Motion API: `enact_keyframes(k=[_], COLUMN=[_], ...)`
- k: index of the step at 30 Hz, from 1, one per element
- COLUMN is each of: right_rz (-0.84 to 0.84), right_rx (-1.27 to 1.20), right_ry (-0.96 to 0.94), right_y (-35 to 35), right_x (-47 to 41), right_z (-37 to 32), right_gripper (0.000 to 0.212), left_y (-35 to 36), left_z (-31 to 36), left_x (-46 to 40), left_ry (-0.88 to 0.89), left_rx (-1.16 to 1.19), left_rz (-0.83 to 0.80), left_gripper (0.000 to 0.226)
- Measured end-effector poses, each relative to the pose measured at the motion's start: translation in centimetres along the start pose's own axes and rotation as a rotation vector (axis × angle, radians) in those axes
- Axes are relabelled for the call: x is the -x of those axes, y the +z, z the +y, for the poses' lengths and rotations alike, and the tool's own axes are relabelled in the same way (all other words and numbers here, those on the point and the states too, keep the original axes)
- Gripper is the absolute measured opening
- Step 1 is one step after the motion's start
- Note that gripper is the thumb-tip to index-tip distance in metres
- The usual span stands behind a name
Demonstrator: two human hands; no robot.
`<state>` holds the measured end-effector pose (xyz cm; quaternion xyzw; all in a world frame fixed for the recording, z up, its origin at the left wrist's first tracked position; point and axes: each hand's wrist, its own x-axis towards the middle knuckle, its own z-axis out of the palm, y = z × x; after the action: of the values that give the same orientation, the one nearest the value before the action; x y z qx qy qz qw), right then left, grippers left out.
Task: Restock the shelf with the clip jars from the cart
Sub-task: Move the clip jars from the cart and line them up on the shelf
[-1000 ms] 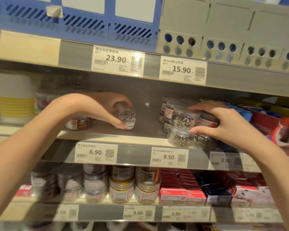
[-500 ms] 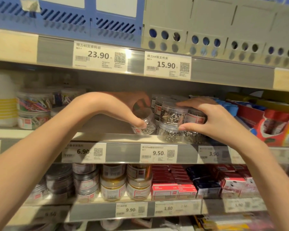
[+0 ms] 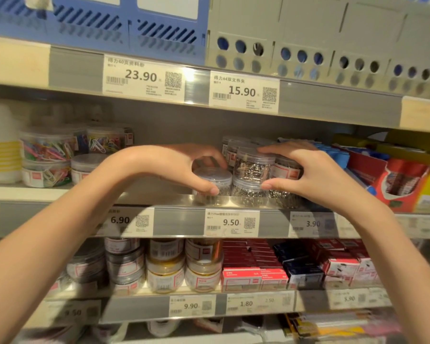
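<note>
Your left hand [image 3: 184, 167] was curled over a clear clip jar [image 3: 212, 184] of silver clips, thumb on its near side and fingers over the far side of the lid, gripping it as it sat on the shelf [image 3: 159, 197] at the front edge. The jar touched, or nearly touched, the stacked jars [image 3: 252, 177] just to its right. Your right hand [image 3: 313, 177] held that stack — fingers laid across the upper jar's lid, thumb pressed at the seam between the upper and lower jar. More jars of the same kind stood behind and beside your right hand, their white labels edged in red; the print on them was too small to read.

Directly below your hands the price strip carried three tags: "6.90" [image 3: 124, 220] under your left wrist, "9.50" [image 3: 231, 222] beneath the gripped jar, and "3.90" [image 3: 313, 224] under your right hand. Above your hands the upper rail showed "23.90" [image 3: 142, 76] and "15.90" [image 3: 242, 91], each with Chinese text, a barcode and a QR code.

Well to the left of your left hand sat tubs of coloured paper clips [image 3: 47, 150] — stacked two high. To the right of your right hand lay red and blue cartons [image 3: 392, 177]. On the shelf under your forearms stood more round jars [image 3: 164, 266] and red boxes [image 3: 253, 271], with tags reading "9.90" and "1.80".
</note>
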<state>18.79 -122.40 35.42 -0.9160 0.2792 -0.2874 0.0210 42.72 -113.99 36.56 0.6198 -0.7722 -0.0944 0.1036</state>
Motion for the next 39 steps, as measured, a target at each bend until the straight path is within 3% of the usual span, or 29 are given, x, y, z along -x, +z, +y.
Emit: enact_keyframes(k=[5,13,17,21,26,34,39], right_rz=[0.005,0.056,0.099,0.128,0.145,0.163,0.112], right_rx=[0.033,0.208,0.219,0.222,0.242,0.286,0.333], right_ry=[0.031,0.042,0.002,0.01,0.033,0.095,0.158], right_y=[-0.1,-0.3,-0.5,-0.4,0.3,2.8,4.8], right_x=[0.3,1.3,2.6,4.0,6.0,10.5,14.4], right_z=[0.0,-1.0,-1.0,-1.1,-1.2,-2.0,-1.1], right_gripper=[0.085,0.078,0.085,0.084,0.085,0.084,0.084], left_y=[0.0,0.3,0.9,2.2,5.0,10.1,14.4], left_z=[0.4,1.1,1.9,3.8,4.9,5.9,8.2], left_x=[0.6,1.5,2.6,4.0,4.0,3.6,3.5], left_ry=[0.017,0.04,-0.018,-0.127,-0.036,0.121,0.209], left_rx=[0.01,-0.019,-0.083,-0.273,-0.316,-0.325,-0.345], left_rz=[0.013,0.088,0.26,0.469,0.658,0.829,0.808], left_gripper=[0.057,0.059,0.069,0.064,0.071,0.067,0.07])
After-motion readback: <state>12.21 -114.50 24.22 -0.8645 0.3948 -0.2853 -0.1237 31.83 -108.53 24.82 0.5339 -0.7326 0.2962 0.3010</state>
